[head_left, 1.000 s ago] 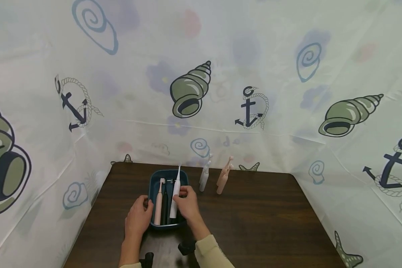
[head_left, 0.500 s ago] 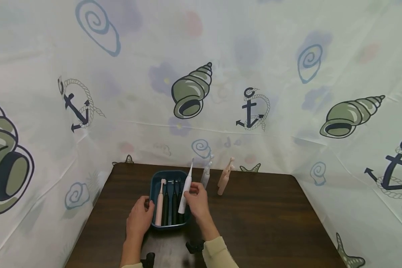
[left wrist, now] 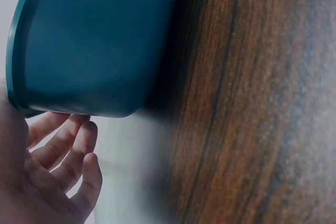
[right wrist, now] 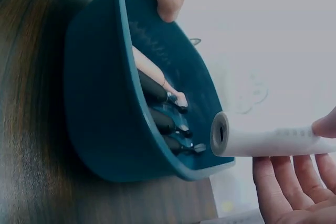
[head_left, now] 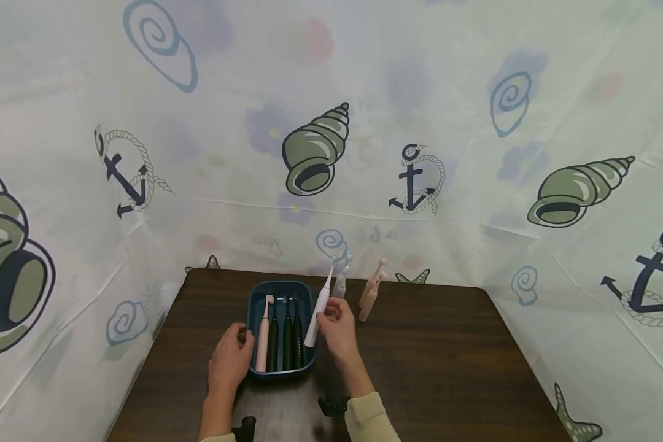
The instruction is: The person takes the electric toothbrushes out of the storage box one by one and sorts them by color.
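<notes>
In the head view a dark blue bin [head_left: 282, 374] stands on the table, holding one pink electric toothbrush [head_left: 262, 345] and several black ones [head_left: 287, 344]. My left hand [head_left: 231, 356] grips the bin's left side; the right wrist view shows its thumb [right wrist: 169, 6] over the rim, and in the left wrist view the fingers [left wrist: 73, 156] touch the outer wall. Between thumb and fingers my right hand [head_left: 339, 328] holds a white electric toothbrush [head_left: 317, 319], tilted with its head up, beside the bin's right rim. Its round base faces the bin in the right wrist view.
Behind my right hand stand white toothbrushes [head_left: 339, 288], partly hidden. To their right are pink toothbrushes [head_left: 368, 301], also upright. The dark wooden table [head_left: 431, 350] reaches a patterned cloth backdrop [head_left: 447, 245] at the back and sides.
My right hand has moved right, carrying the white toothbrush from above the bin to beyond its right rim. More of the black toothbrushes now show. The left hand has stayed at the bin.
</notes>
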A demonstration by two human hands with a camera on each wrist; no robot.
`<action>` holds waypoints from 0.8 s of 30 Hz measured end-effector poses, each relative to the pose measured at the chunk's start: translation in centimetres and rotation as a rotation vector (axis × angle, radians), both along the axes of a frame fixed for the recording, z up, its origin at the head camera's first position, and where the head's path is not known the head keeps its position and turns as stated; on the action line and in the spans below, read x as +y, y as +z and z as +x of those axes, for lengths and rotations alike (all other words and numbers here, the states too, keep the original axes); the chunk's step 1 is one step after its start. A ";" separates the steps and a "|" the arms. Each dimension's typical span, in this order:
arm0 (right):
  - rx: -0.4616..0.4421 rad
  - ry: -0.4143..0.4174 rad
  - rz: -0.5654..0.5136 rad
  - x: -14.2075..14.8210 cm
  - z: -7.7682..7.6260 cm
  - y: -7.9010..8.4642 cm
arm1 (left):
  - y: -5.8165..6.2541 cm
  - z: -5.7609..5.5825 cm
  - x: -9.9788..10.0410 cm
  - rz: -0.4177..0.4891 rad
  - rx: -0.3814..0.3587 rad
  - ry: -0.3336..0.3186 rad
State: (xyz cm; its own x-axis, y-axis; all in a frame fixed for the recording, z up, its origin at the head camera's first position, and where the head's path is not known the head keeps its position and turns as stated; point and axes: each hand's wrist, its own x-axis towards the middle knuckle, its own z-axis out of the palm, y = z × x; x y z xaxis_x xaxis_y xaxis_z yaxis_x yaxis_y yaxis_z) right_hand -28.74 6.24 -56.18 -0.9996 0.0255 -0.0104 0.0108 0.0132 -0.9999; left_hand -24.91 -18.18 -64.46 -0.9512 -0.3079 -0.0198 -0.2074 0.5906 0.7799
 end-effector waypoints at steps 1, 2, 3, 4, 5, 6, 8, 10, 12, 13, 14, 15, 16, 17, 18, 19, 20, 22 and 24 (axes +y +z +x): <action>0.008 -0.005 0.004 0.1 0.0 -0.1 | 0.0 0.0 0.0 0.000 -0.001 0.000; 0.017 -0.009 0.007 0.2 -0.1 -0.3 | 0.0 0.1 0.0 0.001 -0.003 0.000; 0.021 -0.011 0.011 0.4 -0.1 -0.5 | 0.0 0.1 0.0 0.004 -0.005 -0.001; 0.028 -0.012 0.014 0.6 -0.1 -0.6 | 0.1 0.1 0.0 0.008 -0.007 -0.002; 0.032 -0.013 0.012 0.8 -0.1 -0.7 | 0.1 0.1 0.1 0.015 -0.009 -0.003; 0.039 -0.015 0.014 1.0 -0.1 -0.9 | 0.0 0.1 0.1 0.023 -0.011 -0.003; 0.051 -0.019 0.014 1.4 -0.2 -1.0 | -0.1 0.1 0.0 0.042 -0.017 -0.001; 0.059 -0.027 0.011 1.7 -0.3 -1.1 | -0.2 0.0 0.0 0.059 -0.018 0.005; 0.072 -0.038 0.018 2.0 -0.5 -1.3 | -0.3 -0.1 -0.1 0.069 -0.013 0.011; 0.074 -0.043 0.020 2.1 -0.5 -1.4 | -0.3 -0.1 -0.1 0.072 -0.011 0.012; 0.076 -0.050 0.022 2.2 -0.6 -1.6 | -0.3 -0.1 -0.1 0.074 -0.009 0.013; 0.081 -0.056 0.027 2.3 -0.7 -1.8 | -0.3 -0.1 -0.1 0.074 -0.006 0.014; 0.085 -0.063 0.029 2.5 -0.7 -2.0 | -0.3 -0.2 -0.1 0.076 -0.005 0.012; 0.092 -0.069 0.037 2.6 -0.7 -2.2 | -0.3 -0.1 -0.1 0.078 -0.005 0.012; 0.096 -0.073 0.040 2.7 -0.7 -2.4 | -0.3 -0.1 -0.1 0.081 -0.007 0.013; 0.094 -0.076 0.040 2.8 -0.7 -2.5 | -0.3 -0.1 -0.1 0.082 -0.008 0.014; 0.097 -0.079 0.042 2.8 -0.8 -2.7 | -0.3 -0.1 -0.1 0.083 -0.009 0.015; 0.105 -0.079 0.046 3.0 -0.8 -2.9 | -0.3 -0.1 0.0 0.083 -0.012 0.017; 0.114 -0.079 0.046 3.0 -0.9 -3.2 | -0.3 -0.1 0.0 0.080 -0.015 0.022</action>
State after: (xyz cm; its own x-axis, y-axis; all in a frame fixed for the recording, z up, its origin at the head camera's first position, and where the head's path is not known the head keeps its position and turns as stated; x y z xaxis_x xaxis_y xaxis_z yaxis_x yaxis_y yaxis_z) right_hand -29.64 9.26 -59.39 -0.9892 0.1015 0.1061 -0.1001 0.0623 -0.9930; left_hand -24.99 -18.17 -64.74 -0.9437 -0.3253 -0.0594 -0.2315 0.5218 0.8211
